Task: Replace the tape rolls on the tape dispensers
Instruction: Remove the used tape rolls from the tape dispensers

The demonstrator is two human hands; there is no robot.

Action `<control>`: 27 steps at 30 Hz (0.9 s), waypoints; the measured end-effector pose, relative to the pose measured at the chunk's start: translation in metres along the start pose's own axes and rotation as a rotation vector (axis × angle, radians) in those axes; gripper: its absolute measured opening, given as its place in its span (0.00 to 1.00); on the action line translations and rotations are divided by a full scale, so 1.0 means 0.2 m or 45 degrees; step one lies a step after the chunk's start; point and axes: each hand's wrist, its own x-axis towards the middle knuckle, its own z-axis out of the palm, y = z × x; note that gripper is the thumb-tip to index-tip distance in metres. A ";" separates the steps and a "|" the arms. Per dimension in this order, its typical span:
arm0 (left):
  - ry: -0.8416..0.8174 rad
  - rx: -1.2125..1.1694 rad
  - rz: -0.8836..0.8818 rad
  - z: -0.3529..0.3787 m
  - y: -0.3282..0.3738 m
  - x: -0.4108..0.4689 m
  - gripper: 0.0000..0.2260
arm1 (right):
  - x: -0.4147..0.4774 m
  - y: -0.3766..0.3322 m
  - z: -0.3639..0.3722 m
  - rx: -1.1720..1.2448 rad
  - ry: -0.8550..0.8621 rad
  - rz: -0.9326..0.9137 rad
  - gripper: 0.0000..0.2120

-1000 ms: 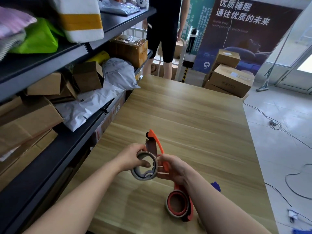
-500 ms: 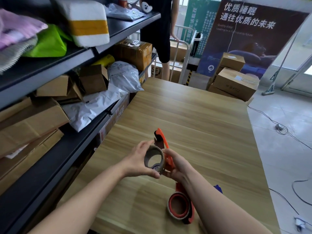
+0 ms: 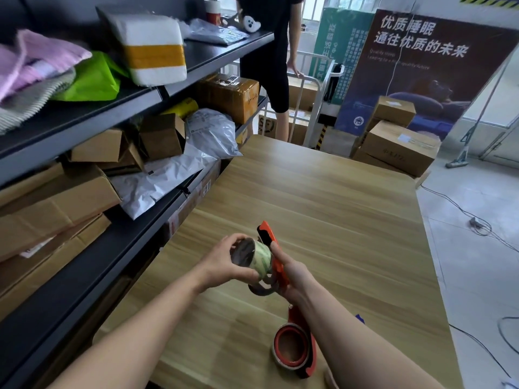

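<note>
Orange plastic tape dispenser (image 3: 280,276) is sitting in my right hand (image 3: 297,279) just above the pale wood-grain counter (image 3: 337,206). My fingers (image 3: 276,252) on that side are wrapping round its thin body, with the index one stretching up along the edge. My left hand (image 3: 222,265) is gripping a pale, cloudy tape roll with a dark core (image 3: 257,258), thumb underneath and fingertips over the top. I'm holding it right up against the dispenser's side, touching it. A grey curved ring (image 3: 261,290) is hanging just under the roll, and I can't tell what part that is. Closer to me, a second orange dispenser carrying a roll with a brown core (image 3: 293,346) is lying on the counter beside my right forearm. Off to my left, black metal shelving (image 3: 84,276) is holding brown cardboard boxes (image 3: 56,203) and grey plastic mailer bags (image 3: 157,183). Someone in black shorts (image 3: 276,88) is standing at the counter's far end.
</note>
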 end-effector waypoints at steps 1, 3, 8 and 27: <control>-0.002 -0.130 -0.048 -0.01 0.01 0.00 0.34 | 0.00 0.00 -0.01 0.000 0.017 -0.022 0.27; 0.029 -0.366 -0.127 -0.03 0.03 -0.01 0.33 | 0.00 -0.01 -0.03 -0.013 0.079 -0.064 0.25; 0.158 -0.281 -0.202 -0.06 -0.01 0.00 0.35 | -0.01 -0.03 -0.06 -0.121 0.094 -0.092 0.18; 0.187 0.316 -0.306 -0.18 -0.31 0.46 0.46 | 0.18 0.22 0.12 -1.496 0.298 -0.416 0.23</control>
